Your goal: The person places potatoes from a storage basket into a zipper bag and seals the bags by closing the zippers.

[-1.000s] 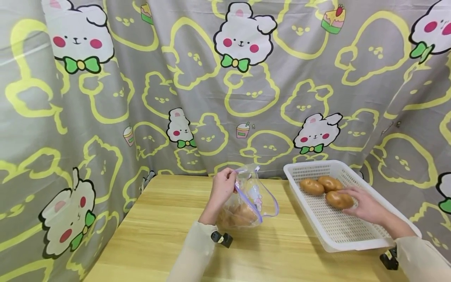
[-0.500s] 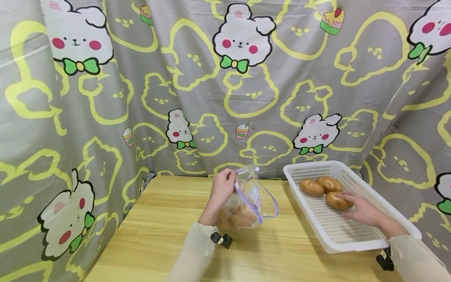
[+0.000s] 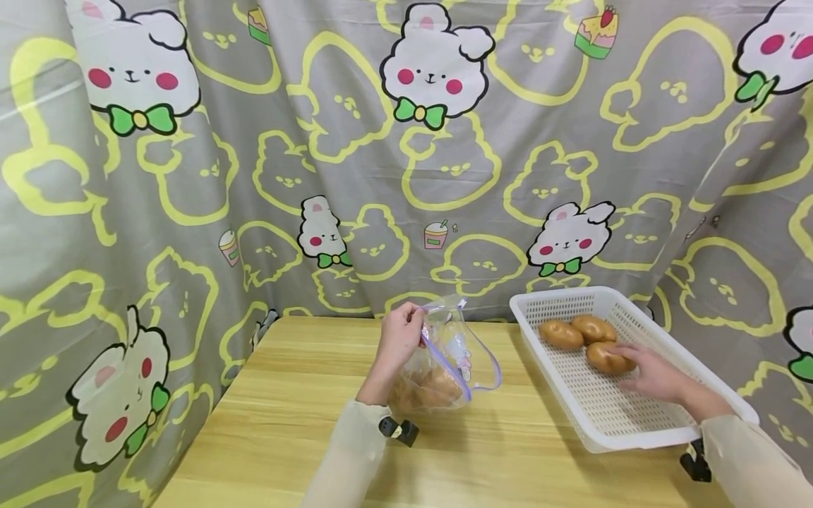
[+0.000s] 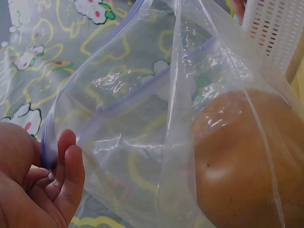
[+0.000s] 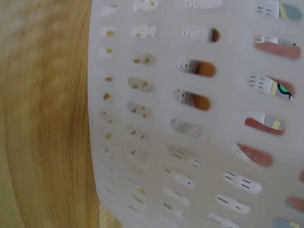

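Observation:
My left hand (image 3: 402,335) pinches the purple-edged rim of a clear zip bag (image 3: 466,346), whose mouth hangs apart. Through its plastic show brown potatoes; in the left wrist view one potato (image 4: 242,156) fills the right side, and the left hand (image 4: 42,180) has thumb and fingertips at the purple zip. My right hand (image 3: 657,377) reaches into a white plastic basket (image 3: 574,413), its extended fingers resting on the nearest potato (image 3: 606,358), thumb lower and apart from it. Two more potatoes, one left (image 3: 561,334) and one behind (image 3: 594,328), lie against it.
The bag and basket stand on a wood-grain table (image 3: 286,423). A grey curtain (image 3: 356,162) with rabbit prints hangs behind and at both sides. In the right wrist view the basket's slotted wall (image 5: 156,114) hides most of the right hand.
The right hand's thumb has moved away from the potato, and its fingers have shifted slightly over the top. The left hand and bag stay in place.

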Tool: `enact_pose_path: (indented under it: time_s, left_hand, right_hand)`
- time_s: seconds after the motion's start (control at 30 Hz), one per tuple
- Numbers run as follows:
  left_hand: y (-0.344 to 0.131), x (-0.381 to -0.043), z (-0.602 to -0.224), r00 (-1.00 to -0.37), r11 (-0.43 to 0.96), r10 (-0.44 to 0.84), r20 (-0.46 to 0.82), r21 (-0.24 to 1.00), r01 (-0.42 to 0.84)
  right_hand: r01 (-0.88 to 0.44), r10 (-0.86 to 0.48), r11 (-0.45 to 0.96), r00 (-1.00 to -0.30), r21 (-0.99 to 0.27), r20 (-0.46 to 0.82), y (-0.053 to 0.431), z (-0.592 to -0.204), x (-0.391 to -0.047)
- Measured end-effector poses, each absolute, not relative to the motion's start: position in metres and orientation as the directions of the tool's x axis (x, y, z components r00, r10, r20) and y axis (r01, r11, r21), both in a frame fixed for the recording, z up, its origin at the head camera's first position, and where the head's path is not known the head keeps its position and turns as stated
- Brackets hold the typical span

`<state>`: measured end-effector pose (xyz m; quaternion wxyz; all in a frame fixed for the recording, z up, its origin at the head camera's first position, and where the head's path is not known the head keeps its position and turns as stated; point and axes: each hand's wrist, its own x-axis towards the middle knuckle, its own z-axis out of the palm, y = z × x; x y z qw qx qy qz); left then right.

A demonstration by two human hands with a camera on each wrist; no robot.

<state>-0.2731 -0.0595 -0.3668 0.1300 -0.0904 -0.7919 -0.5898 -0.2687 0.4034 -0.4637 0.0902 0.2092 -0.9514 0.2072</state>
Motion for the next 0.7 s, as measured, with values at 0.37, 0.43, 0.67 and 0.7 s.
enact_pose_path:
  time_s: [0.37, 0.43, 0.67, 0.7]
  left_hand:
    - [-0.0612, -0.2730, -0.3672, -0.951, 0.296, -0.009, 0.309, 0.909, 0.292]
    - [-0.0613, -0.2725, -0.3680, -0.952, 0.296, -0.010, 0.307, 0.910, 0.290]
    - [-0.0621, -0.2714, -0.3672, -0.953, 0.291, -0.021, 0.302, 0.914, 0.283]
    - [-0.0625, -0.2716, -0.3670, -0.952, 0.292, -0.023, 0.304, 0.913, 0.284]
  right_hand:
    - [-0.372, -0.331, 0.865, -0.927, -0.337, 0.175, 0.4064, -0.4686, -0.2699]
    - [-0.367, -0.324, 0.871, -0.929, -0.327, 0.180, 0.4077, -0.4705, -0.2709]
    - [-0.362, -0.316, 0.888, -0.928, -0.284, 0.195, 0.4052, -0.4678, -0.2702]
    - [-0.363, -0.316, 0.890, -0.928, -0.277, 0.200, 0.4043, -0.4675, -0.2700]
